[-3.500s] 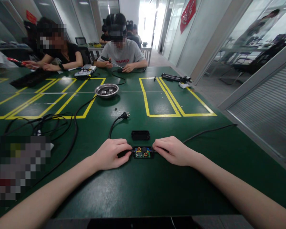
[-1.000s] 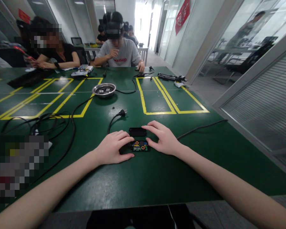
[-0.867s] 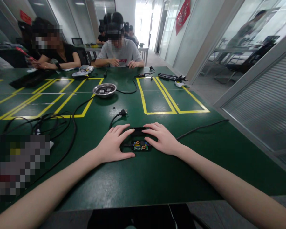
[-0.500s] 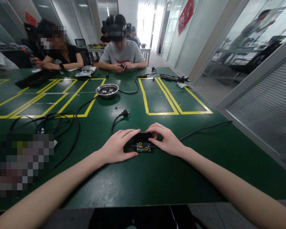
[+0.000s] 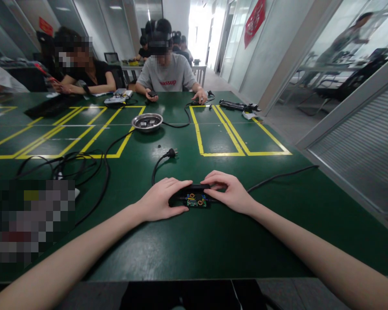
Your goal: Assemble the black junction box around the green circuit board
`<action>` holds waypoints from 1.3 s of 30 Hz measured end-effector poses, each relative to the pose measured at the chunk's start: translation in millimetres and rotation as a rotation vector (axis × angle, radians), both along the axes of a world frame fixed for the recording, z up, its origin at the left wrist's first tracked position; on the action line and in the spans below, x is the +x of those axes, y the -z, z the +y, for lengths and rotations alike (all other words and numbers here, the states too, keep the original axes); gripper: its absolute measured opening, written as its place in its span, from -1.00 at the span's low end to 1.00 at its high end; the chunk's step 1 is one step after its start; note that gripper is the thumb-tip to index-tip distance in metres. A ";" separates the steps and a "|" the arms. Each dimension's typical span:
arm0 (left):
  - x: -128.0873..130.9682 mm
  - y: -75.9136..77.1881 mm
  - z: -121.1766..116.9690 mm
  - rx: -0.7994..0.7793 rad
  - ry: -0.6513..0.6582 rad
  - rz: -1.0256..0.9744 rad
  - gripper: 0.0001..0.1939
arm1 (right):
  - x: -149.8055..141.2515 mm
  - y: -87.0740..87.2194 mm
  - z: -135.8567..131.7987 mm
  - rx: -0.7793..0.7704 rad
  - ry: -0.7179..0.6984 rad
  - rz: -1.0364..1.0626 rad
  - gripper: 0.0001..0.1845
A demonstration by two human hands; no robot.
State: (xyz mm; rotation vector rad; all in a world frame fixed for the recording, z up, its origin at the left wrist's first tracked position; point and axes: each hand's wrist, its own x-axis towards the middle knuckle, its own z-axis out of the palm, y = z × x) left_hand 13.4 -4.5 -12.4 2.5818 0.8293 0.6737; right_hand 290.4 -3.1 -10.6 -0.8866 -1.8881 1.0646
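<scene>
A small black case lies on the green table, with a circuit board and two copper-wound coils showing inside. Just behind it, a black plastic cover stands tilted on its edge. My right hand pinches the cover's right end between thumb and fingers. My left hand is spread at the other side: its forefinger touches the cover's left end, and its thumb rests apart by the case's lower left corner. Black cable leaves both ends of the case, partly hidden by my hands.
A power plug on a bent cable lies beyond my left hand. Farther back is a metal bowl holding metal parts. Coiled cables lie left, and a folded black tripod far right. Co-workers sit across the yellow-taped table.
My hands have left the cable ends of the case and moved to the cover. The cover has gone from lying flat behind the case to tilted up close against it.
</scene>
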 end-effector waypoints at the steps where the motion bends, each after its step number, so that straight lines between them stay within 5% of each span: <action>1: 0.0 0.0 0.0 -0.004 -0.005 0.000 -0.30 | -0.2 -0.3 -0.4 -0.014 -0.001 0.015 -0.84; 15: 0.4 -2.7 -3.3 -0.115 0.046 -0.102 -0.36 | -0.8 -4.4 -2.0 -0.089 -0.067 0.052 -0.87; 27: 0.2 -3.3 -3.7 -0.079 0.062 -0.093 -0.30 | -10.0 9.5 -2.0 -0.015 0.153 0.001 -0.94; 39: 0.1 -2.5 -3.2 -0.074 0.071 -0.103 -0.33 | -11.6 5.2 -1.9 -0.027 0.044 0.058 -0.91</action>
